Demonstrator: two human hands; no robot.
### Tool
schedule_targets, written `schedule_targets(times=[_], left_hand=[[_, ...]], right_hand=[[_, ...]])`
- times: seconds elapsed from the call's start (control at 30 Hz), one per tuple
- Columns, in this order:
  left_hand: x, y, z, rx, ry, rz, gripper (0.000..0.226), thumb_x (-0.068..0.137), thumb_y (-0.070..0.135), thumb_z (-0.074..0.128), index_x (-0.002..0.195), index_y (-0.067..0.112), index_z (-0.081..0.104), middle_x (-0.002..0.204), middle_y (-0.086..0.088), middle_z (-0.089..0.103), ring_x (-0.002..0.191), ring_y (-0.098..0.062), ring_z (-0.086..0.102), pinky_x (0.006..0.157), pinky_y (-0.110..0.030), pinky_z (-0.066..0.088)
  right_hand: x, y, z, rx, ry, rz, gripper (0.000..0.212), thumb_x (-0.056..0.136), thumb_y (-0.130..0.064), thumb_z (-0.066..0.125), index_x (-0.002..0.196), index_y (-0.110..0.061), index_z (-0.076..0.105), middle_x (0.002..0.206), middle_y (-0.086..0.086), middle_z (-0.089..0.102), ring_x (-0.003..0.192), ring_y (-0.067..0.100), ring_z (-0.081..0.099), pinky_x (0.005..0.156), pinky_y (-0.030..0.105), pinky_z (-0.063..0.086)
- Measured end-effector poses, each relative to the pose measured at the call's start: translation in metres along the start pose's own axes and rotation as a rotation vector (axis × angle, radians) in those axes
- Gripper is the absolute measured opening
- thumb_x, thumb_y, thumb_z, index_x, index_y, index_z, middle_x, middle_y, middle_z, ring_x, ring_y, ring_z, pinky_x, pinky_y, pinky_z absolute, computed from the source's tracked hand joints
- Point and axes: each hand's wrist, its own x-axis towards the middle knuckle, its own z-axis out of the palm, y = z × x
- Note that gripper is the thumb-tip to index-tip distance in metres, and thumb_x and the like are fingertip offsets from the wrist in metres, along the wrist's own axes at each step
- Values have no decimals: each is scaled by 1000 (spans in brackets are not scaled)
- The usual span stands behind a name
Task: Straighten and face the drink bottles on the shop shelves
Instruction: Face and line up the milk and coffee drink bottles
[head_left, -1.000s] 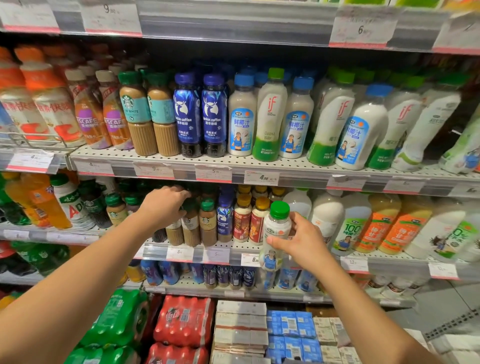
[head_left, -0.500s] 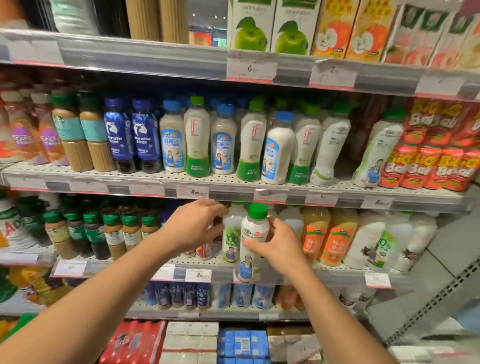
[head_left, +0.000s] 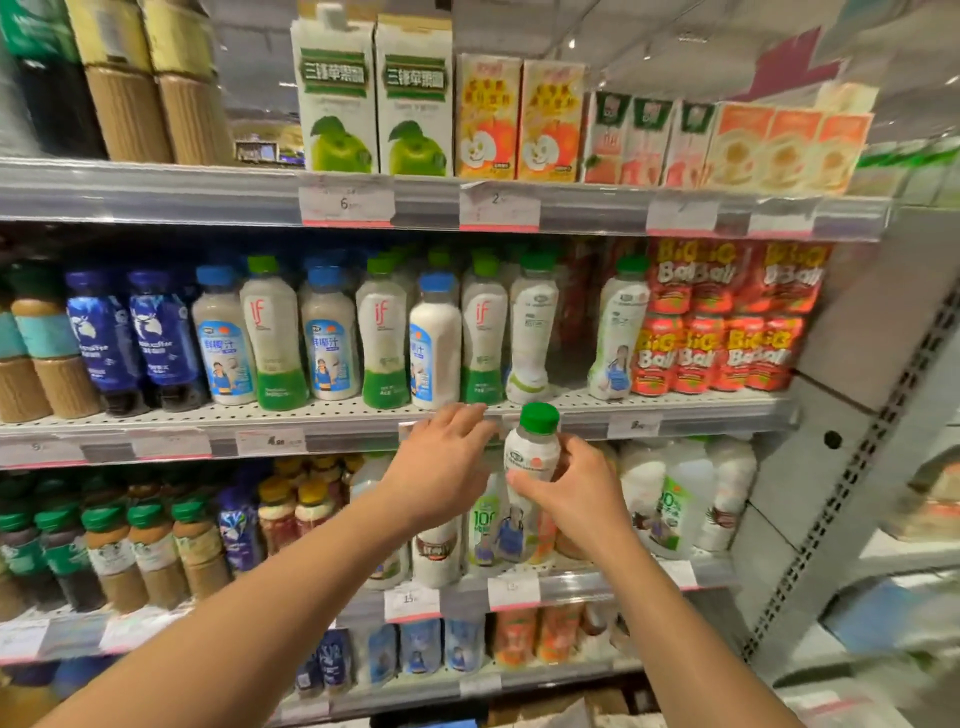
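My right hand (head_left: 579, 496) grips a white bottle with a green cap (head_left: 534, 451), held upright in the air in front of the lower bottle shelf. My left hand (head_left: 441, 467) is raised just left of it, fingers loosely extended, holding nothing, its fingertips by the front rail of the middle shelf (head_left: 322, 418). On that shelf stand white bottles with green and blue caps (head_left: 382, 338). One matching white bottle (head_left: 618, 332) stands apart at the right, with a gap (head_left: 569, 358) beside it. More white bottles (head_left: 680, 499) fill the lower shelf behind my hands.
Dark blue coffee bottles (head_left: 135, 338) and brown coffee bottles (head_left: 47, 353) stand at the left. Red Big Bai packs (head_left: 727, 322) sit at the right end. Juice cartons (head_left: 415, 98) line the top shelf. A grey shelf upright (head_left: 852, 467) bounds the right side.
The view has swung up and to the right. My right hand has lifted the green-capped bottle higher, and my left hand has come across from the lower shelf to beside it.
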Motion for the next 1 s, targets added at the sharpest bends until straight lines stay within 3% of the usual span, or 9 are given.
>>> schedule_targets(times=[0.2, 0.43, 0.53, 0.6, 0.8, 1.0], left_hand=[[12, 21, 24, 33, -65, -103, 71, 89, 42, 58, 152, 19, 35, 164, -5, 27, 150, -32, 25, 114, -50, 36], [12, 21, 30, 25, -7, -131, 63, 84, 43, 57, 141, 17, 49, 154, -3, 45, 140, -28, 43, 97, -48, 53], [15, 25, 28, 6, 31, -155, 63, 84, 48, 42, 138, 18, 49, 149, -3, 50, 135, -27, 47, 93, -47, 54], [18, 27, 28, 10, 49, -178, 63, 84, 50, 43, 139, 19, 49, 144, -2, 53, 132, -26, 49, 91, -46, 53], [24, 28, 31, 29, 34, -220, 64, 86, 52, 45, 141, 20, 47, 135, 1, 52, 124, -24, 49, 85, -44, 54], [23, 30, 30, 40, 40, -232, 63, 86, 52, 48, 141, 21, 49, 134, 2, 53, 123, -23, 48, 82, -43, 54]], right_hand=[[22, 14, -35, -8, 54, -9, 55, 60, -65, 79, 103, -35, 62, 97, -16, 73, 92, 6, 68, 82, 42, 60], [37, 18, -55, 9, 74, -43, 43, 74, -43, 86, 110, -35, 63, 102, -15, 72, 98, 8, 68, 89, 39, 58], [48, 12, -64, 13, 95, -64, 46, 73, -48, 85, 111, -34, 63, 104, -15, 72, 99, 10, 68, 92, 44, 57], [57, 7, -72, 28, 137, -89, 50, 73, -48, 84, 116, -31, 63, 106, -14, 72, 100, 11, 68, 91, 46, 57], [81, -16, -93, 97, 315, -192, 45, 82, -46, 79, 117, -23, 62, 104, -9, 71, 96, 12, 67, 85, 42, 57], [105, -31, -95, 42, 274, -239, 51, 87, -42, 78, 128, -22, 56, 116, -9, 68, 102, 8, 62, 87, 30, 50]])
